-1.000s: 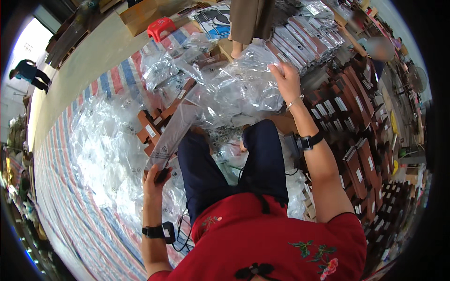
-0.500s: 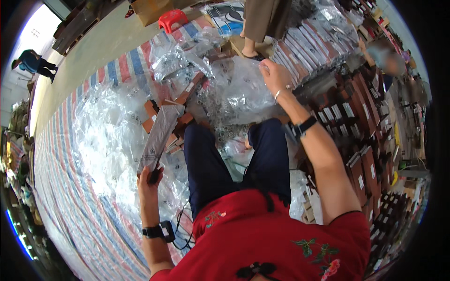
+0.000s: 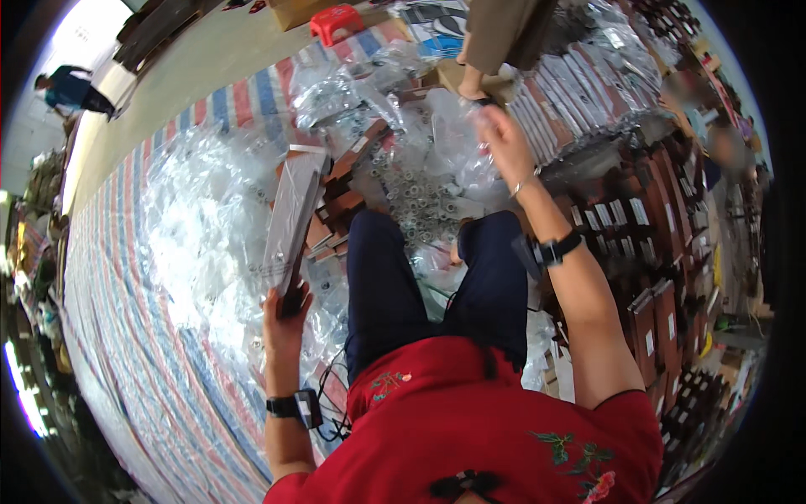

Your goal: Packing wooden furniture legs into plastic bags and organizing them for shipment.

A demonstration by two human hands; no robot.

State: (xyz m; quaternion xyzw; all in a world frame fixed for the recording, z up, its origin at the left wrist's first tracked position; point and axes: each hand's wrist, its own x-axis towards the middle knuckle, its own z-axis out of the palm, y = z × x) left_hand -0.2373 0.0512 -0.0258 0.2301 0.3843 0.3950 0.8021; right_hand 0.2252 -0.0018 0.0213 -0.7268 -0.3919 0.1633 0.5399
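Observation:
My left hand (image 3: 285,317) is closed round the lower end of a long, narrow box in a clear plastic sleeve (image 3: 294,206), which slants up and away from it. Brown cardboard pieces (image 3: 340,206) lie under and beside the far end of the box. My right hand (image 3: 508,149) is raised at the far right, next to a crumpled clear plastic bag (image 3: 453,126); motion smears its fingers, so whether they grip the bag cannot be told. Many small round metallic-looking parts (image 3: 416,197) lie in a heap beyond my knees.
Loose clear plastic bags (image 3: 206,227) cover the striped sheet (image 3: 109,269) at my left. Stacked wrapped flat boxes (image 3: 571,92) and brown boxes (image 3: 621,227) stand to the right. A red stool (image 3: 336,23) is at the back. One person stands ahead, another walks far left.
My right hand has moved slightly right and down, and the plastic beside it has dropped away, baring more of the small round parts. The sleeved box is still in my left hand.

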